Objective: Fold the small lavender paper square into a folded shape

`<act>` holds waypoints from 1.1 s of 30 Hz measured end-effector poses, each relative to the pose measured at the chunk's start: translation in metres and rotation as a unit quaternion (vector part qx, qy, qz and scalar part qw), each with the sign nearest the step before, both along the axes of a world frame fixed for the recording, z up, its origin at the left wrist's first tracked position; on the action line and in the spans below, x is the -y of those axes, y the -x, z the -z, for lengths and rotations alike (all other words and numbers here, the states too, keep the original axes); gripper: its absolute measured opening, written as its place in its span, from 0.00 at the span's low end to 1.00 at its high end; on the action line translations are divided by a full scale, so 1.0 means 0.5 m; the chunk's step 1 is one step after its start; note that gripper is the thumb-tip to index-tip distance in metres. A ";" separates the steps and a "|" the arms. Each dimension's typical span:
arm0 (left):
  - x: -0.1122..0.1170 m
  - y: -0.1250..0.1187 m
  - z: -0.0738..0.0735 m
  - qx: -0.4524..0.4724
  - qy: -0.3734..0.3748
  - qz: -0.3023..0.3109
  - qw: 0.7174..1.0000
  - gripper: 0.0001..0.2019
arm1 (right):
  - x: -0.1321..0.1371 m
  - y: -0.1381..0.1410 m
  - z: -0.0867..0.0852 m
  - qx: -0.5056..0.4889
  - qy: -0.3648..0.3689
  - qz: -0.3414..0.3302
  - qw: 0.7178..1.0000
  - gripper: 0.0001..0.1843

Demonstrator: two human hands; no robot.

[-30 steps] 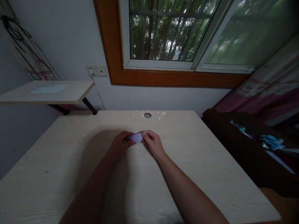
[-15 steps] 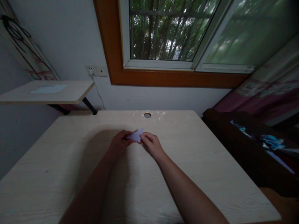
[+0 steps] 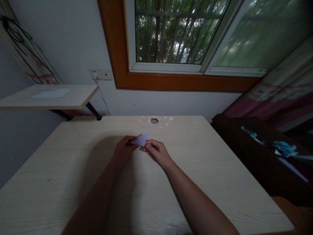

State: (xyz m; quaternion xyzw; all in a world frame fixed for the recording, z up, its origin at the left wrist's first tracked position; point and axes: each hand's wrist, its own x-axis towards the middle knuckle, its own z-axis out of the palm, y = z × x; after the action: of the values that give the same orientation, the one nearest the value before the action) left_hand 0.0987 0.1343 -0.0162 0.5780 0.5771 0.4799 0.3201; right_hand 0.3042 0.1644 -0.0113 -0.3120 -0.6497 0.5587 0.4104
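Observation:
A small pale folded paper (image 3: 141, 140), triangular with one tip pointing up and right, is held between both hands just above the light wooden desk (image 3: 73, 169). My left hand (image 3: 124, 150) pinches its left end with curled fingers. My right hand (image 3: 156, 151) pinches its lower right edge, fingers closed. Both forearms reach in from the bottom of the view.
A round cable hole (image 3: 154, 120) sits near the desk's far edge. A side shelf (image 3: 80, 96) with a white sheet (image 3: 51, 93) stands at the left. Wall sockets (image 3: 100, 74) and a window (image 3: 176, 36) lie beyond. Dark furniture (image 3: 256, 153) borders the desk's right side.
The paper has gone from lying low between the fingers to standing tilted with its tip raised. My right hand slid slightly down and left under it.

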 end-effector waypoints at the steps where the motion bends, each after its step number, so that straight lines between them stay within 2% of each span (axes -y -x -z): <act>1: 0.000 0.000 0.001 0.000 -0.002 0.001 1.000 0.18 | 0.000 0.000 -0.001 0.003 -0.001 0.000 1.000 0.16; 10: 0.001 -0.001 0.003 -0.004 -0.013 0.011 1.000 0.18 | 0.001 0.004 -0.009 0.022 -0.002 0.011 1.000 0.13; 18: 0.005 -0.005 -0.007 -0.021 -0.014 0.022 0.999 0.17 | -0.001 0.008 -0.006 0.014 0.009 0.019 1.000 0.10; 25: 0.008 -0.007 -0.001 -0.017 -0.010 0.045 0.999 0.17 | -0.011 0.010 0.010 0.031 -0.009 0.047 0.998 0.08; 33: 0.011 -0.009 -0.014 -0.037 -0.020 0.071 0.997 0.15 | -0.017 0.009 0.024 0.061 -0.021 0.079 0.995 0.06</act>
State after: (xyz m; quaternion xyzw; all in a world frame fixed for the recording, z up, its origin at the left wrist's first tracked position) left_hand 0.1034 0.1287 -0.0095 0.6416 0.5360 0.4457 0.3199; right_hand 0.2995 0.1730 -0.0235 -0.3873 -0.6583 0.4909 0.4191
